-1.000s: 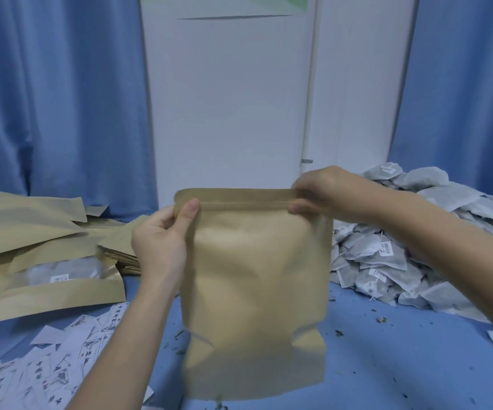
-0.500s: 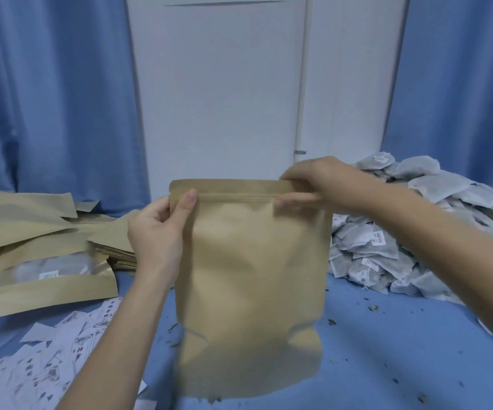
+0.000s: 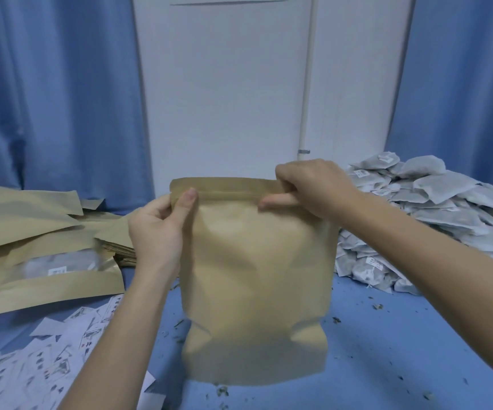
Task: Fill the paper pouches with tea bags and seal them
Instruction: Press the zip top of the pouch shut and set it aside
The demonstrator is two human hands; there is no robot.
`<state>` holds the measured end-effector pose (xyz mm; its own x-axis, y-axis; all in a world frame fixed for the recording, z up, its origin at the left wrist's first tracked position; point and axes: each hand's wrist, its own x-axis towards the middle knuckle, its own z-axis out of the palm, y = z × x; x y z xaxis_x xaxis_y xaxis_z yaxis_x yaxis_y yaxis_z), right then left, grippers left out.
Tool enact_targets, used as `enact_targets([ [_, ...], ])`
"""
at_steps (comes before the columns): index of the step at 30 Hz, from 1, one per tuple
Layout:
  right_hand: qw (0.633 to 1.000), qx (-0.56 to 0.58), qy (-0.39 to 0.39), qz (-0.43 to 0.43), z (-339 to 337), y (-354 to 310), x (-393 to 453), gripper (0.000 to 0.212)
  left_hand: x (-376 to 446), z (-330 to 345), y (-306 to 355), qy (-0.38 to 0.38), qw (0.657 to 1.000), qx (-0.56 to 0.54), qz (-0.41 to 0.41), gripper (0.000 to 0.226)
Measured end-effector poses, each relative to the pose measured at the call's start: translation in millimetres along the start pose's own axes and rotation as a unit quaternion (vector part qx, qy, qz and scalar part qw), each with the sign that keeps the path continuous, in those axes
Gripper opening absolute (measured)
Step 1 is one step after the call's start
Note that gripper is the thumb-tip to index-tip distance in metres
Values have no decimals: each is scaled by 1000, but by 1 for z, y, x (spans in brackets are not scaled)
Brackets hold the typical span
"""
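A bulging brown paper pouch (image 3: pixel 257 279) stands upright on the blue table (image 3: pixel 402 350) in the middle of the view. My left hand (image 3: pixel 158 229) pinches its top left corner, thumb on the zip strip. My right hand (image 3: pixel 307 187) pinches the zip strip near the top right, thumb in front and fingers over the rim. A heap of grey tea bags (image 3: pixel 429 220) lies behind my right forearm.
Flat brown pouches (image 3: pixel 32 232) are piled at the left, one with a clear window (image 3: pixel 61 266). Several white printed paper slips (image 3: pixel 41 362) litter the near left. Tea crumbs dot the table. Blue curtains and a white door stand behind.
My right hand has slid leftward along the pouch's zip strip from the right corner. My left hand keeps its hold on the left corner.
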<state>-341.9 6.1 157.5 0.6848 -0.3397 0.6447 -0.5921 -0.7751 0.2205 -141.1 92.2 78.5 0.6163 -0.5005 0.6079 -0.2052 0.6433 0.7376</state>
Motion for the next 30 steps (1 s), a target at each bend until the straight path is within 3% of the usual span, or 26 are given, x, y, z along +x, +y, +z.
enact_targets([
  [3, 999, -14, 44, -19, 1, 7, -8, 57, -5, 4, -1, 17, 1000, -18, -8, 35],
  [5, 998, -6, 48, 39, -4, 20, -14, 61, -6, -2, -1, 30, 999, -27, -12, 25],
  [8, 972, 185, 68, 128, 2, 36, -34, 59, -8, -17, -5, -37, 997, -40, -63, 24],
  [12, 894, 368, 124, 221, 18, 34, -52, 41, -38, -30, -35, -196, 946, 12, -258, 50],
  [15, 795, 539, 109, 256, 35, 28, -72, 11, -58, -36, -52, -159, 940, -10, -300, 51],
  [18, 742, 606, -56, 280, 64, 13, -112, 39, -54, -32, -53, -83, 953, -70, -284, 43],
  [20, 709, 630, -122, 293, 83, 0, -133, 45, -49, -25, -48, -66, 953, -87, -282, 32],
  [24, 636, 689, -28, 346, 96, -14, -141, 33, -35, -24, -36, -149, 931, -53, -329, 44],
  [27, 576, 734, 0, 359, 102, -23, -137, 30, -32, -42, -30, -255, 884, -22, -391, 45],
  [30, 534, 756, -14, 378, 111, -39, -133, 32, -32, -67, -30, -251, 854, -58, -452, 38],
])
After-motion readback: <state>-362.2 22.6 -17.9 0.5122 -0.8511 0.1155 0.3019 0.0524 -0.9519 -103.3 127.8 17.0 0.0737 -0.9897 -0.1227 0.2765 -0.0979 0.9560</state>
